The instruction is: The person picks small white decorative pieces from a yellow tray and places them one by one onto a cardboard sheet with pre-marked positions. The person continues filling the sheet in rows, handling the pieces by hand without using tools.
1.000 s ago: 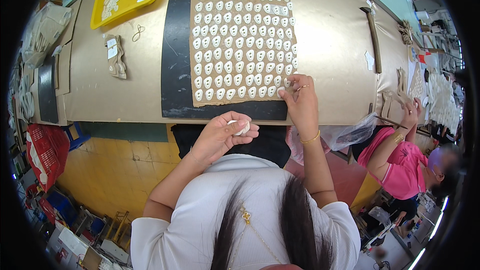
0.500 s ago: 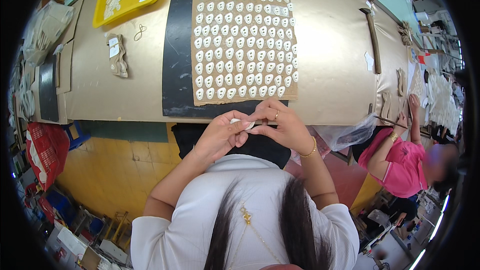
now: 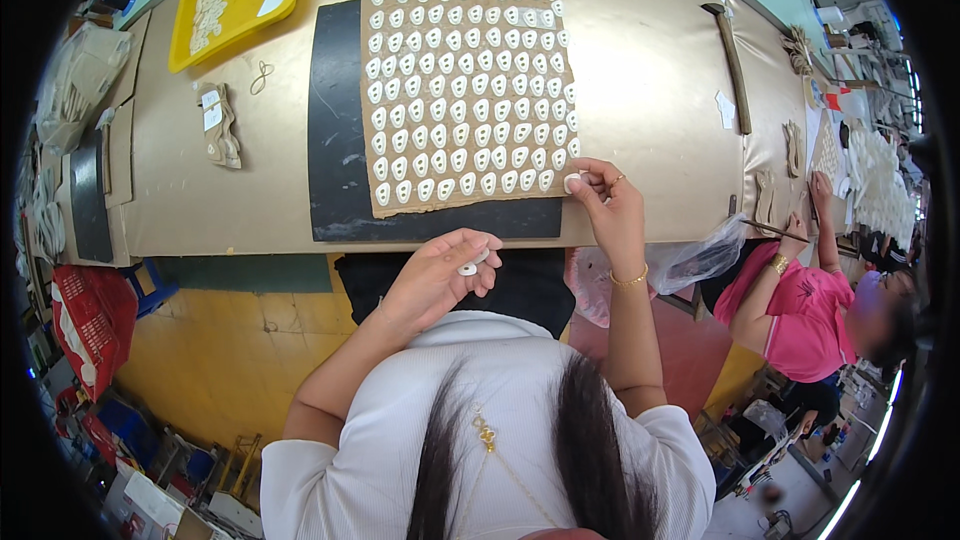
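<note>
A brown cardboard sheet [image 3: 400, 206] carries rows of small white teardrop-shaped pieces, each with a dark spot, and lies partly over a black mat [image 3: 335, 140]. My right hand [image 3: 615, 210] pinches one such white piece [image 3: 572, 183] between thumb and fingertips at the sheet's near right corner. Whether that piece touches the cardboard cannot be made out. Just off the table's near edge, my left hand [image 3: 440, 275] is closed around a few more white pieces [image 3: 474, 263], which show between its thumb and fingers.
A yellow tray [image 3: 182, 45] with loose white pieces stands far left, above a bundle of brown strips [image 3: 226, 140]. To the right lies a hammer [image 3: 738, 80]. A clear plastic bag [image 3: 695, 260] hangs at the near edge, beside a co-worker in pink [image 3: 805, 325].
My right hand has left my left hand and moved right and forward to the sheet's corner with a white piece. My left hand stays near its place; the whole view has shifted slightly.
</note>
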Available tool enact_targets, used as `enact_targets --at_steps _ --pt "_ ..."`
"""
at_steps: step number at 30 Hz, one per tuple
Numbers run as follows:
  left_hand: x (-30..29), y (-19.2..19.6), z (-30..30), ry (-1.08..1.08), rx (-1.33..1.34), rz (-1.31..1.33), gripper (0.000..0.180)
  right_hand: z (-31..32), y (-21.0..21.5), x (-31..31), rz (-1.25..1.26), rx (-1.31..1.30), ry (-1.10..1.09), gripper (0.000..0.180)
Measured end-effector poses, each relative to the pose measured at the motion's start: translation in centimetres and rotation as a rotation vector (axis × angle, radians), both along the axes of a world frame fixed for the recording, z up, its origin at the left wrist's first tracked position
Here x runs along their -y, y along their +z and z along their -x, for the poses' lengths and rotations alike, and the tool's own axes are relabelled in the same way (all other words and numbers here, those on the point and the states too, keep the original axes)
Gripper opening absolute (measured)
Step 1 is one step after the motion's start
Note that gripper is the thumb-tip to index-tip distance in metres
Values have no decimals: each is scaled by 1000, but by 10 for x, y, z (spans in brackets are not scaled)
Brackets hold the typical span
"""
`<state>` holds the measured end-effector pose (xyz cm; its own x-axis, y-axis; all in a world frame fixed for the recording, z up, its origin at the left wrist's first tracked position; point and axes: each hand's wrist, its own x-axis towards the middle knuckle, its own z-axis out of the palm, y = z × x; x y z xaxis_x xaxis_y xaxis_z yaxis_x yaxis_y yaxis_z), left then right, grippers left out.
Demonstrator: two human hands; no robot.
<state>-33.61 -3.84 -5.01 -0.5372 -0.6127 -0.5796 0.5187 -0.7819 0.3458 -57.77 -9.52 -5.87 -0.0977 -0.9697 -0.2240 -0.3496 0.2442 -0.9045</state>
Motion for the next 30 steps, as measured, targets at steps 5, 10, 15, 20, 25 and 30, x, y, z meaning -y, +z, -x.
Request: enact_targets --at_steps 5,10,15,20,25,30 --pt "1 1 -1 22 -5 -3 21 -2 -9 1 -15 -67 1 17" --pt "1 1 -2 24 -6 -9 21 -7 -5 2 63 -182 47 17" --pt "2 -1 -2 37 -9 -11 23 -9 -5 2 75 -265 3 29" --pt "5 4 0 48 8 -20 24 -2 -15 5 -107 -43 -14 42" --pt "6 6 2 0 55 17 24 -1 -18 4 24 -46 -21 44" --pt "4 2 3 -49 81 68 17 -15 6 -23 159 -2 135 41"
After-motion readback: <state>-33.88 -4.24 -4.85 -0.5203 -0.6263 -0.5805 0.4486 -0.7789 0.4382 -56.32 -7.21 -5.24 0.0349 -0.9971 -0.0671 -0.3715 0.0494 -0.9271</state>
